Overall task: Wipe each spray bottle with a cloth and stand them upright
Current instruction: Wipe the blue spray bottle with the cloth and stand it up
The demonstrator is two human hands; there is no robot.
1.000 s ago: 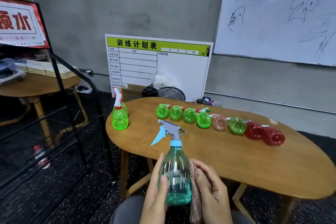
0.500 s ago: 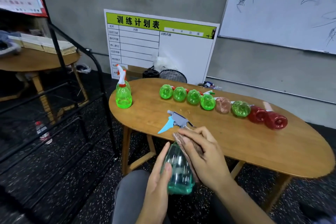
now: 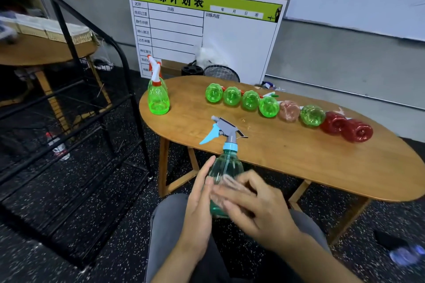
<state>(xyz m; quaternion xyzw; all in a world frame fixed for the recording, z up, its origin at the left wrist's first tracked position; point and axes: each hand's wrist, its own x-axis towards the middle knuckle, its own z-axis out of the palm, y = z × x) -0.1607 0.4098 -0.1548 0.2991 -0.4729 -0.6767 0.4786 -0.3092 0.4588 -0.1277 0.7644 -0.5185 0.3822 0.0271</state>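
Here the translucent teal plastic spray bottle with the grey head and light blue trigger (image 3: pixel 226 169) is held upright above the person's lap, just in front of the near edge of the oval wooden table (image 3: pixel 299 167). The left hand (image 3: pixel 197 202) lies with nearly straight fingers against the bottle's left side, probably to steady it while the other side is rubbed. The right hand (image 3: pixel 255 204) is blurred; its fingers reach across the front of the bottle, and a pale pinkish cloth (image 3: pixel 230 181) seems to be under them, but I cannot tell whether the fingers pinch it or only press it. I judge this to be the wiping step for this bottle.

At the table's far left end a green transparent spray bottle with a white and orange head (image 3: pixel 158 99) stands upright, with another one behind it, so that is likely the place for finished ones. A row of green, pink and red bottles lying on their sides (image 3: pixel 287 110) waits along the back.
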